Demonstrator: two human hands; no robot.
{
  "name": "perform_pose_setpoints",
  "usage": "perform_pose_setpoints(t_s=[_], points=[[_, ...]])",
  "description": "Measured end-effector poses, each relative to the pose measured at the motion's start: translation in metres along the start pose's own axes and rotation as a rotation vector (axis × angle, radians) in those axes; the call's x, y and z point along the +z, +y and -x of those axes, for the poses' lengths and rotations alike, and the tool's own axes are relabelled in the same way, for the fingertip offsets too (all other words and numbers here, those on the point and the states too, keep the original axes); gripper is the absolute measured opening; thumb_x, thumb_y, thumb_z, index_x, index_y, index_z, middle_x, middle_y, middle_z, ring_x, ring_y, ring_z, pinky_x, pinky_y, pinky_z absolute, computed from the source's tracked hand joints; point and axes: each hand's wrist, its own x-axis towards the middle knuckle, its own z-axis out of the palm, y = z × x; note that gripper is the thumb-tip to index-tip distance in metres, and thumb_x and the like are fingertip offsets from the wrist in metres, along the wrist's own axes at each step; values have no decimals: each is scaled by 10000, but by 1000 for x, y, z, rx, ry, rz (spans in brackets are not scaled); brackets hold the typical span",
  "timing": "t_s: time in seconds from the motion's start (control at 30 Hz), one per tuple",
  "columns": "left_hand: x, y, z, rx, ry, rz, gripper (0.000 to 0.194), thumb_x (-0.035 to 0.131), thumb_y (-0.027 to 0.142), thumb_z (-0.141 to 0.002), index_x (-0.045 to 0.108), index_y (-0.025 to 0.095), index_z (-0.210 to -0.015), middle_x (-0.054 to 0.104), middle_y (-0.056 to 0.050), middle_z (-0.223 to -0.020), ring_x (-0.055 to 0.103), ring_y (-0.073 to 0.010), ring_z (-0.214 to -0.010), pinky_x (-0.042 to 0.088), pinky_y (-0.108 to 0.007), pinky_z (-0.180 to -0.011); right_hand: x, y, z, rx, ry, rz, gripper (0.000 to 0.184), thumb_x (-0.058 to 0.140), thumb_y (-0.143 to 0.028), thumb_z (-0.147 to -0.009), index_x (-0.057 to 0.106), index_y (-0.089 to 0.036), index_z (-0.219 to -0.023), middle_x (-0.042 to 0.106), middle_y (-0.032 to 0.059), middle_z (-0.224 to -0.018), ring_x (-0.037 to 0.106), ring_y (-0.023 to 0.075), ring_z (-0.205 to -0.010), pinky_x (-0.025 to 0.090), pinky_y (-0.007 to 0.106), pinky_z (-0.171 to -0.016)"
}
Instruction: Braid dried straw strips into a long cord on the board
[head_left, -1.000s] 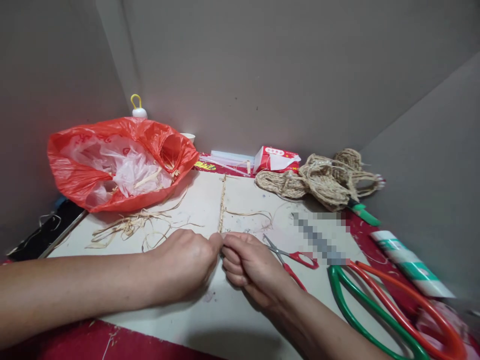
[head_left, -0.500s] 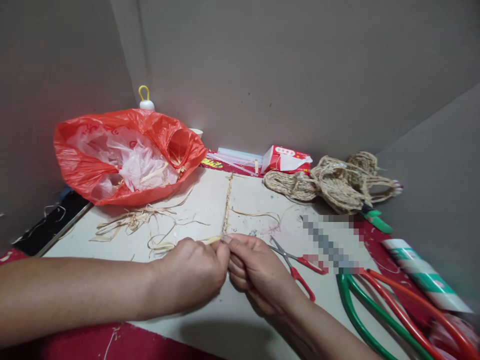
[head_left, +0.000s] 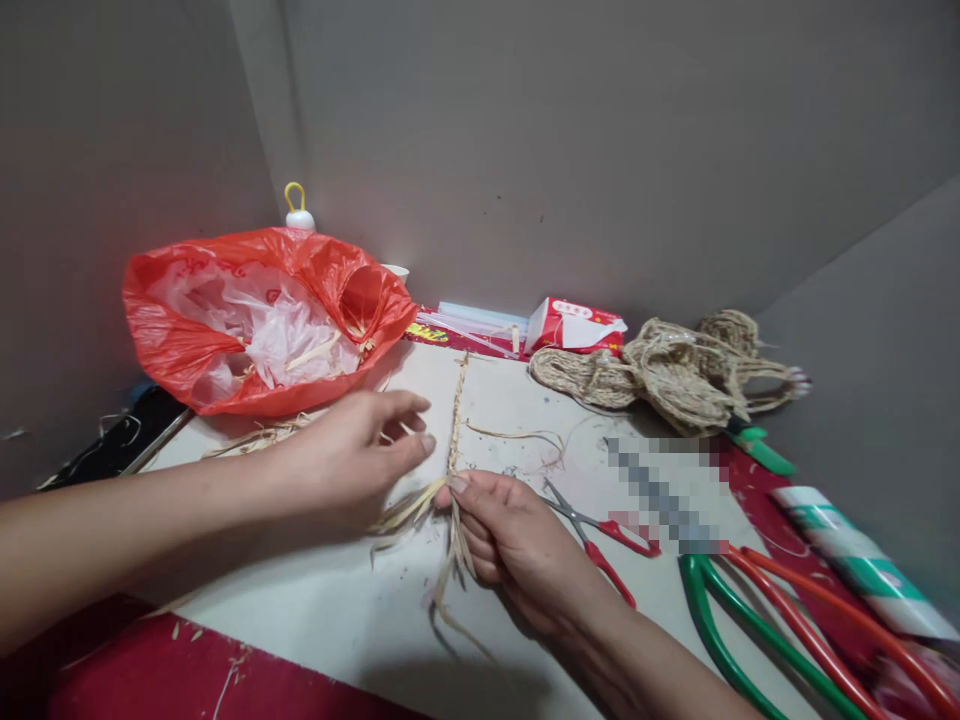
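A thin straw braid (head_left: 456, 425) runs from the back of the white board toward me. My right hand (head_left: 499, 520) pinches its near end between thumb and forefinger. Below the pinch, loose straw strands (head_left: 452, 555) hang toward me, while another bundle fans out to the left. My left hand (head_left: 375, 440) is raised just left of the braid, fingers apart and curved, holding nothing. Small scissors with red handles (head_left: 589, 545) lie open to the right of my right hand.
A red plastic bag (head_left: 172, 370) stands at the back left. Coiled straw braids (head_left: 667, 375) and a red tissue pack (head_left: 574, 325) lie at the back right. Larger tools with green and red handles (head_left: 739, 610), partly pixelated, and a white-green roll (head_left: 862, 560) are at the right.
My left hand has let go of the straw beside the braid's end and moved up and left, its fingers spreading. My right hand keeps its pinch; the loose strands now show.
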Motion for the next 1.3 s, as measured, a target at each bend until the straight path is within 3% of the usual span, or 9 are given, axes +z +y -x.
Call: perform_pose_setpoints(t_s=[0.1, 0.2, 0.37, 0.57, 0.67, 0.77, 0.87, 1.17, 1.3], points=[[25, -13, -25, -213, -347, 454, 259, 517, 316, -766, 551, 125, -937, 613, -21, -700, 565, -121, -623, 435, -241, -597, 0, 0, 0, -12, -28, 6, 358, 647, -479, -748, 473, -178, -661, 240, -141, -371, 86, 17, -341, 47, 191, -348], [45, -18, -30, -329, -453, 648, 116, 475, 277, -747, 477, 169, -704, 443, 58, -488, 341, -62, -376, 264, -196, -384, -1, -3, -1, -6, -39, 20, 387, 657, -491, -730, 435, -189, -634, 245, -138, -383, 93, 18, -345, 52, 192, -347], [45, -22, -26, -280, -403, 646, 143, 445, 259, -733, 508, 165, -645, 320, 76, -454, 192, -55, -353, 121, -231, -348, -7, -7, -2, 6, -37, 101, 367, 640, -519, -720, 471, -198, -664, 264, -136, -358, 133, 37, -318, 97, 196, -326], [43, -30, -33, -187, -297, 534, 245, 460, 276, -782, 502, 153, -574, 362, 69, -462, 256, -53, -404, 199, -224, -422, -18, -11, -1, -36, -46, 449, 312, 522, -462, -832, 523, -182, -695, 280, -100, -439, 197, 68, -391, 146, 206, -381], [44, -34, -35, -101, -388, 505, 325, 481, 359, -827, 602, 124, -637, 462, 45, -522, 304, -53, -452, 241, -210, -463, -15, -16, 1, -103, 15, 697, 256, 456, -333, -873, 523, -179, -680, 329, -66, -512, 276, 89, -462, 235, 204, -439], [41, -38, -37, -145, -517, 534, 378, 498, 459, -835, 633, 122, -729, 367, 74, -429, 227, -54, -383, 188, -215, -405, -10, -18, 3, -193, 28, 807, 228, 423, -236, -872, 510, -179, -669, 473, -20, -622, 422, 119, -597, 350, 216, -583], [39, -41, -38, -217, -591, 603, 418, 530, 551, -796, 593, 144, -723, 286, 97, -365, 155, -58, -326, 124, -228, -348, -9, -18, 4, -246, 12, 840, 227, 417, -244, -882, 516, -180, -688, 541, 4, -695, 487, 145, -687, 379, 232, -667], [46, -43, -30, -225, -381, 580, 384, 600, 540, -722, 538, 169, -647, 289, 98, -372, 189, -49, -307, 102, -219, -330, -8, -15, 14, -264, 88, 1149, 317, 399, -396, -910, 536, -195, -707, 610, 34, -698, 529, 183, -666, 396, 263, -626], [50, -51, -30, -189, -347, 569, 316, 569, 474, -747, 547, 172, -655, 280, 96, -362, 179, -58, -292, 92, -226, -333, -12, -38, 35, -231, 56, 1239, 371, 419, -457, -888, 493, -202, -629, 546, 17, -600, 481, 164, -585, 383, 253, -552]])
